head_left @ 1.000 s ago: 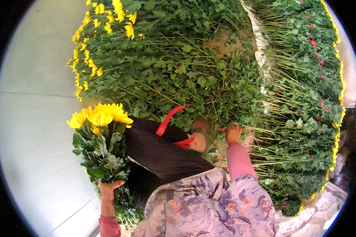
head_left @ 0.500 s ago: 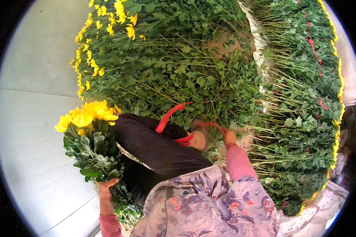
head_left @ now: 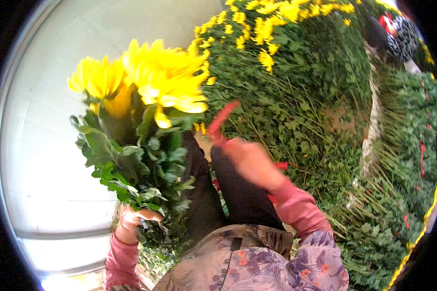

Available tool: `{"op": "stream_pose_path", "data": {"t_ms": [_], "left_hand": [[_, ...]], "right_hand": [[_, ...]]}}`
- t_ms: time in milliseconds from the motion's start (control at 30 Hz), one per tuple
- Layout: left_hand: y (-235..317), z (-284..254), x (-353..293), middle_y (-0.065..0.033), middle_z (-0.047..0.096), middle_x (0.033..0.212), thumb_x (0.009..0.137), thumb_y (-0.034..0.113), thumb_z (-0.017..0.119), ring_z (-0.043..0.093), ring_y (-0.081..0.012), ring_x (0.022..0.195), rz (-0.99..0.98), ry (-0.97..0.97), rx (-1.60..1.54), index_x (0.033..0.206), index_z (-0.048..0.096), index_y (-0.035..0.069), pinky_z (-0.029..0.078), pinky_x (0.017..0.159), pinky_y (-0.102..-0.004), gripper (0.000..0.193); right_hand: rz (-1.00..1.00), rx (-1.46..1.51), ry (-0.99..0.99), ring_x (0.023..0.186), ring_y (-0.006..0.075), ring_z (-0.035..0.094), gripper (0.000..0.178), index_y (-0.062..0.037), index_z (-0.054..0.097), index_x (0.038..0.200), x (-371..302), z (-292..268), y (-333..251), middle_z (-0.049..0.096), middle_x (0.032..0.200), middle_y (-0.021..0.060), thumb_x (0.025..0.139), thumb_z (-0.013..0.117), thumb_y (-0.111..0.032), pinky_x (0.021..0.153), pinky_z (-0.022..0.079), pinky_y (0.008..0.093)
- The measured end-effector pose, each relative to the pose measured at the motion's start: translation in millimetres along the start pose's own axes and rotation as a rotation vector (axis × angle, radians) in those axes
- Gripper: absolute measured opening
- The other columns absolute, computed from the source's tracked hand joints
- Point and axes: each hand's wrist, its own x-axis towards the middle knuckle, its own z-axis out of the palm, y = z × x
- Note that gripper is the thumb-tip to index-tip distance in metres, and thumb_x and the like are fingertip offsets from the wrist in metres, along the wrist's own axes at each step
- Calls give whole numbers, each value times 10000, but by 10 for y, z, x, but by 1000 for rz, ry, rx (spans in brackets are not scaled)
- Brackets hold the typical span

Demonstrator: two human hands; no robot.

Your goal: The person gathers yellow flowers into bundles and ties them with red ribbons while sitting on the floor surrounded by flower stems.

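Note:
A bunch of yellow chrysanthemums (head_left: 145,145) stands upright at the left, its big blooms on top and green leaves below. My left hand (head_left: 133,216) is closed round its lower part, where leaves hide some of the fingers. In front of my knees, my right hand (head_left: 250,160) is closed on a red strip (head_left: 221,119), whose loose end sticks up past the fingers. Motion smears this hand and the strip. More red strip (head_left: 280,166) shows by my right wrist, lying near my dark trouser leg (head_left: 235,182).
Cut chrysanthemums (head_left: 296,97) lie in a thick pile ahead, blooms toward the far left. A white sheet edge (head_left: 371,121) parts them from bundles (head_left: 412,145) with red ties at the right. Another person (head_left: 398,36) is at the far right. A pale wall (head_left: 58,145) rises at left.
My left hand has lifted the bunch nearer the camera. My right hand has come in leftward from the stems with the red strip, toward the bunch. My view has turned, and another person now shows.

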Motion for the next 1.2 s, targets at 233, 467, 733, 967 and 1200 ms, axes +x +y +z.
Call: {"op": "stream_pose_path", "data": {"t_ms": [233,467,733,967,1200], "left_hand": [[194,445,343,-99,676,1065,605,111,871,619,-204,945,400,1,368,1089,649,6,512,888,-365,544],[-88,795,765,-223,675,915,505,299,850,667,-362,886,81,204,946,928,644,-9,537,769,-423,562],[-759,1102,1130,-213,639,920,682,310,734,641,-406,880,128,57,1097,1061,524,-10,527,730,-465,538],[-594,984,949,-155,597,1015,773,320,739,607,-389,947,383,-42,766,1059,545,73,498,811,-451,425],[-880,950,1035,-196,627,940,919,302,611,609,-414,909,371,1,837,1040,586,26,490,790,-473,303]], "right_hand": [[-394,143,-208,1178,289,516,325,-63,619,1145,-216,631,-460,565,1245,145,844,633,-183,994,400,430],[-153,-241,-427,716,367,634,119,-57,599,879,-537,417,-596,637,778,141,879,580,-174,612,499,461],[-497,-353,-575,606,266,624,166,-68,550,753,-231,487,-842,597,654,66,855,635,-169,528,469,380],[65,364,-623,581,107,489,149,-7,610,831,129,485,-254,570,658,83,900,589,-136,561,431,285],[228,185,-732,525,131,525,298,-21,616,792,447,646,-501,571,637,56,911,619,-294,510,426,309]]}}
